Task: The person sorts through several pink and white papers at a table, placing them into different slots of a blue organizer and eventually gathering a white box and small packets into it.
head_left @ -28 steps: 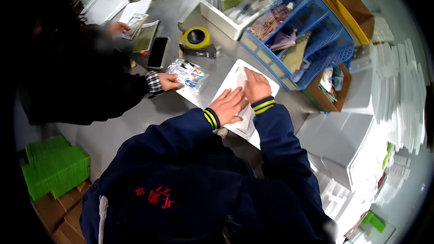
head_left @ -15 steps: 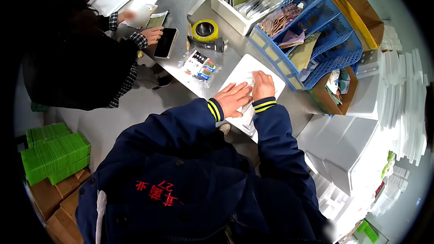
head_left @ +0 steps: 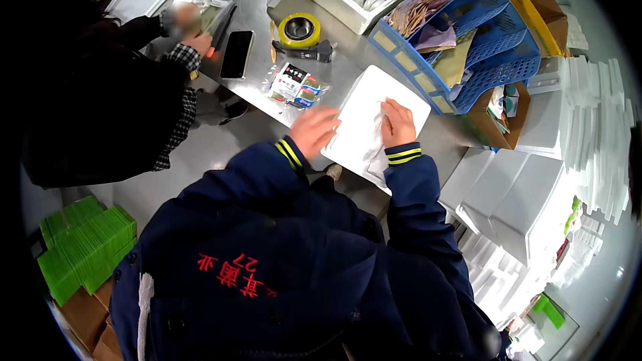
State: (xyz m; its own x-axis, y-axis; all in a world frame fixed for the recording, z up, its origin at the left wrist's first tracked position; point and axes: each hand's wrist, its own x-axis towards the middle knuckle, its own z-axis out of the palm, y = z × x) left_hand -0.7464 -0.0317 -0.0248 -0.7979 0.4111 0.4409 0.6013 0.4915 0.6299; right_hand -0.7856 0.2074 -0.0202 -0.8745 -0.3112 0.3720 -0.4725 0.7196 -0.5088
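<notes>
On the metal table in front of me lies a white foam box (head_left: 369, 85), with a crumpled white sheet (head_left: 364, 137) over it. My right hand (head_left: 399, 126) rests at the sheet's right side, its bent fingers closed on the material. Just off the box's left edge hovers my left hand (head_left: 313, 132), slightly blurred, fingers stretched out and holding nothing. A clear packet with small printed sachets (head_left: 295, 87) lies beyond my left hand. Farther back are a roll of yellow tape (head_left: 299, 29) and a black tape cutter (head_left: 314, 51).
A blue divided basket (head_left: 428, 87) with packets and a white foam box of cards (head_left: 328, 0) stand behind. A phone (head_left: 237, 55) lies near a co-worker (head_left: 114, 107) at left. Foam boxes (head_left: 515, 194) are stacked at right, green crates (head_left: 87, 244) at lower left.
My left hand has lifted off the white sheet and moved left, past the box's edge. The right hand stays on the sheet. The co-worker's hand has drawn back from the phone.
</notes>
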